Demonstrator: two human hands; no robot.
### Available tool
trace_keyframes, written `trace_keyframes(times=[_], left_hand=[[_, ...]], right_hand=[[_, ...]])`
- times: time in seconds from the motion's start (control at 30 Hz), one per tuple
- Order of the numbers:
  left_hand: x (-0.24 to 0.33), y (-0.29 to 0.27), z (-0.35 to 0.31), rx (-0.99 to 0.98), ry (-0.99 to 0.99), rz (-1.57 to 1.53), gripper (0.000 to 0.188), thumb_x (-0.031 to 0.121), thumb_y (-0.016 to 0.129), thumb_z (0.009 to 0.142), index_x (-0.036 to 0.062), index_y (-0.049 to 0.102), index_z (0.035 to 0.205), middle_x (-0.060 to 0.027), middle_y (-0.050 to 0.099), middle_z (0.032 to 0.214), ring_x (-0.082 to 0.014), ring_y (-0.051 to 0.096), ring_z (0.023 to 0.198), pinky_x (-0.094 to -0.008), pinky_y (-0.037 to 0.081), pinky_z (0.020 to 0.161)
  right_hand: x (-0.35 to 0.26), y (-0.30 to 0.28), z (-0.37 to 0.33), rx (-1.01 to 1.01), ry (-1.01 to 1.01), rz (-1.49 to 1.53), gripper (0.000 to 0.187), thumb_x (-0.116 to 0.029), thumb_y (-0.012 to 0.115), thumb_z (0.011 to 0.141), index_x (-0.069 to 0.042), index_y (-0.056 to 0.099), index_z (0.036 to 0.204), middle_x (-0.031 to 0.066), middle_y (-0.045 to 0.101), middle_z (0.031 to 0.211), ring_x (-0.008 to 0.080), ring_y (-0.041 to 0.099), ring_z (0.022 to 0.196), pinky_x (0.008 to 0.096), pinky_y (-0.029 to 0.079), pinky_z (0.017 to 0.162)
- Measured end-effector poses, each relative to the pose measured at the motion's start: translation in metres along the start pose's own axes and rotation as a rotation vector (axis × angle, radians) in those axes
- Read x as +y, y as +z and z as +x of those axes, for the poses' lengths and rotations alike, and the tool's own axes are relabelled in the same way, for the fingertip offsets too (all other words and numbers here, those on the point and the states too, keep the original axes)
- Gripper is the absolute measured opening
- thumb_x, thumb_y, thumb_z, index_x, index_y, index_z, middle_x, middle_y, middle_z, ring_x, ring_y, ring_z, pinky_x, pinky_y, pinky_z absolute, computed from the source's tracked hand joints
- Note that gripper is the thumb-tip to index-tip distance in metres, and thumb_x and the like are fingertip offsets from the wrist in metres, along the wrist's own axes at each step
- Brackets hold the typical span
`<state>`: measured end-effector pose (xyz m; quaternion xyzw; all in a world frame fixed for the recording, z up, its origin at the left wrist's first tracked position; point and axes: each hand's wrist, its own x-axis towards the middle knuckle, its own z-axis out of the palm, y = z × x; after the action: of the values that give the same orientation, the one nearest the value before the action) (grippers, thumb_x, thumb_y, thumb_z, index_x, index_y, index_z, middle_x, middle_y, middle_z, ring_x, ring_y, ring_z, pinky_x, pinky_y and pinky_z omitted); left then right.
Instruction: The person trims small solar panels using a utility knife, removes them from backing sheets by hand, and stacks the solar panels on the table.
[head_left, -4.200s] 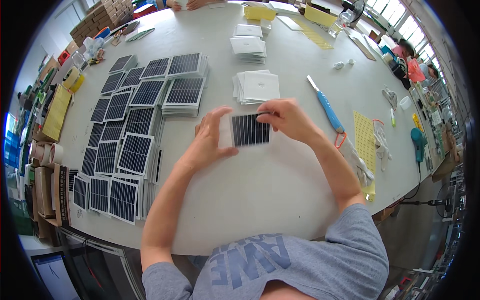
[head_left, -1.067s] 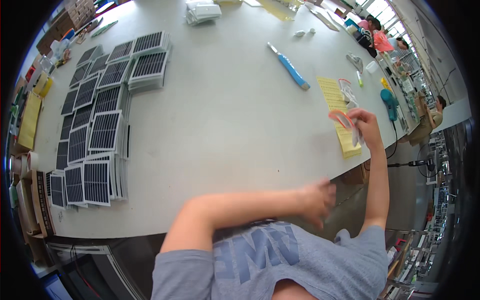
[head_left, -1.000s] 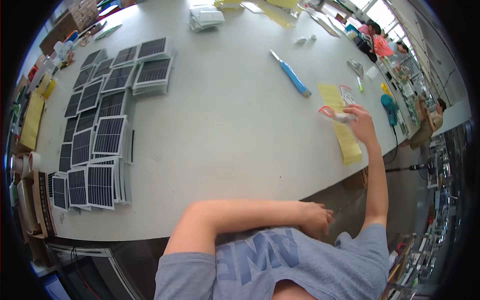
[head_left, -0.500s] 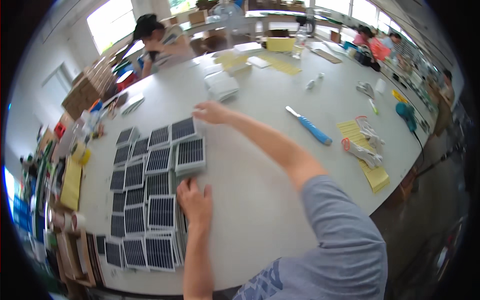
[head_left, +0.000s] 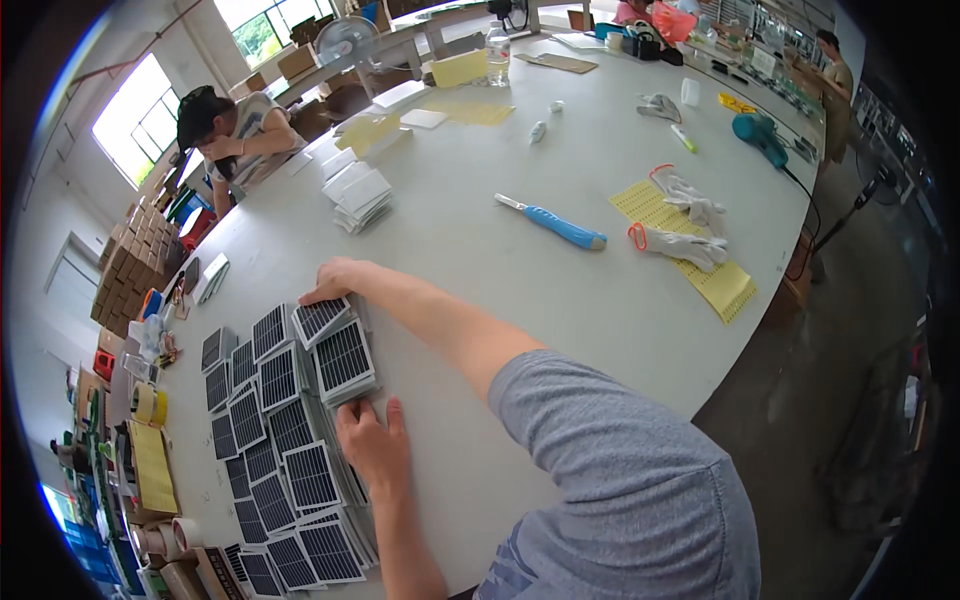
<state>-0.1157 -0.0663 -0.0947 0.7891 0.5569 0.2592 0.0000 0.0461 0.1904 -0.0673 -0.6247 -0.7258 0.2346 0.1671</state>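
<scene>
Small dark solar panels (head_left: 278, 377) with pale grid lines lie in several stacked rows on the left of the white table. My right hand (head_left: 333, 281) reaches across to the far end of the right-hand row, its fingers closed at the edge of a panel stack (head_left: 322, 318); its thumb is hidden. Just nearer, another panel stack (head_left: 343, 358) stands a little higher. My left hand (head_left: 374, 440) rests at the near side of that stack, fingertips touching it and thumb held apart. Further panels (head_left: 312, 474) lie left of my left wrist.
A blue-handled knife (head_left: 562, 227), white gloves (head_left: 690, 240) on yellow sheets and a teal heat gun (head_left: 760, 138) lie to the right. White packets (head_left: 360, 195) sit beyond my right hand. Another person (head_left: 240, 140) sits at the far left edge. Tape rolls (head_left: 150, 404) stand at left.
The view has swung, so the table contents sit further left and lower. My right hand stays at the row's far end, now lower over the panel edge. My left hand remains beside the stack.
</scene>
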Motion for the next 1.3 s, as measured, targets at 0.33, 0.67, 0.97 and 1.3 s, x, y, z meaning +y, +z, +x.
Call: trace_keyframes(times=[0.33, 0.67, 0.97, 1.3], left_hand=[[0.102, -0.033, -0.069, -0.269, 0.221, -0.020, 0.033, 0.028, 0.073, 0.083, -0.0035, 0.068, 0.090, -0.0173, 0.065, 0.105, -0.0362, 0.062, 0.097, -0.0437, 0.050, 0.084], [0.122, -0.084, -0.087, -0.612, 0.419, -0.351, 0.036, 0.024, 0.074, 0.082, -0.0030, 0.066, 0.105, -0.0173, 0.067, 0.108, -0.0308, 0.064, 0.099, -0.0388, 0.052, 0.083], [0.005, 0.007, 0.023, -0.203, -0.203, -1.122, 0.073, 0.057, 0.036, 0.101, 0.0043, 0.027, 0.150, -0.0170, 0.027, 0.155, -0.0254, 0.027, 0.145, -0.0356, 0.031, 0.114], [0.035, 0.048, 0.056, -0.168, -0.341, -1.742, 0.078, 0.058, 0.029, 0.102, 0.0056, 0.004, 0.155, -0.0193, 0.008, 0.160, -0.0317, 0.022, 0.147, -0.0421, 0.030, 0.118]], right_hand=[[0.025, -0.017, -0.129, -0.186, -0.068, 0.158, 0.064, -0.067, 0.062, 0.083, -0.007, 0.076, 0.101, 0.0117, 0.073, 0.101, 0.0244, 0.068, 0.097, 0.0361, 0.051, 0.086], [0.044, -0.019, -0.206, -0.122, -0.135, 0.317, 0.060, -0.060, 0.055, 0.092, -0.006, 0.072, 0.111, 0.0147, 0.072, 0.105, 0.0248, 0.066, 0.103, 0.0348, 0.050, 0.089], [0.062, 0.022, -0.203, 0.129, -0.070, 1.184, 0.056, -0.048, 0.043, 0.103, 0.000, 0.062, 0.124, 0.0124, 0.063, 0.123, 0.0203, 0.054, 0.118, 0.0337, 0.040, 0.103], [0.056, 0.030, -0.191, 0.132, -0.011, 1.382, 0.057, -0.047, 0.043, 0.102, 0.003, 0.066, 0.115, 0.0140, 0.064, 0.116, 0.0180, 0.059, 0.101, 0.0317, 0.046, 0.092]])
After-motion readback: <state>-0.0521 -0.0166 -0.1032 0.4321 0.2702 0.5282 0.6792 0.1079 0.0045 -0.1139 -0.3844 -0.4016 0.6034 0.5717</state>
